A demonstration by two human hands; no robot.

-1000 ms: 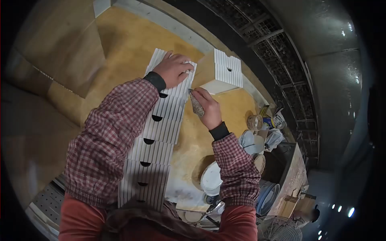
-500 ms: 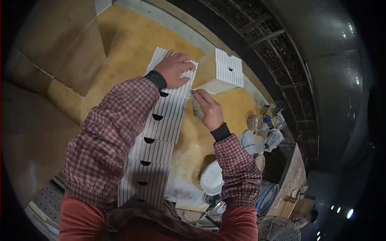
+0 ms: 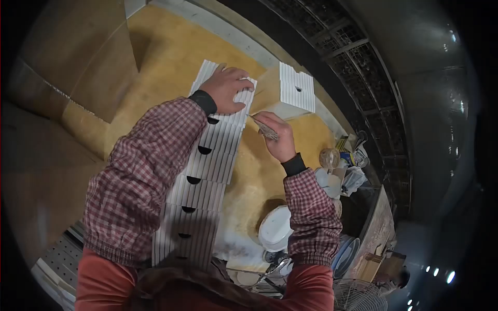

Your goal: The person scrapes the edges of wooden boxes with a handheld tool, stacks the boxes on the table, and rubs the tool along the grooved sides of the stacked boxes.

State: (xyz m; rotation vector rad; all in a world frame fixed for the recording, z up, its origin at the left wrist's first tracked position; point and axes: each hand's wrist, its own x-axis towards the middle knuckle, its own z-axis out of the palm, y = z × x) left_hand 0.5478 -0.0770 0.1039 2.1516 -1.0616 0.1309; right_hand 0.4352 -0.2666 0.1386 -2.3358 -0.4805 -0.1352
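A row of white drawer units with grooved fronts and dark half-round cut-outs runs from near my body to the far end. My left hand lies over the farthest one, its fingers spread across the grooves and toward the right edge. To the right of that edge, my right hand is closed around a small tool with a greyish, speckled grip. The tool's thin tip points at the edge of the grooved front; whether it touches, I cannot tell.
A separate white grooved box stands at the back right. Large brown boards rise at the left. A white oval tub, a jar and a wire fan guard are on the right.
My right hand has shifted slightly right and turned, so the tool now lies across it with its tip toward the grooved edge. My left hand stays in place.
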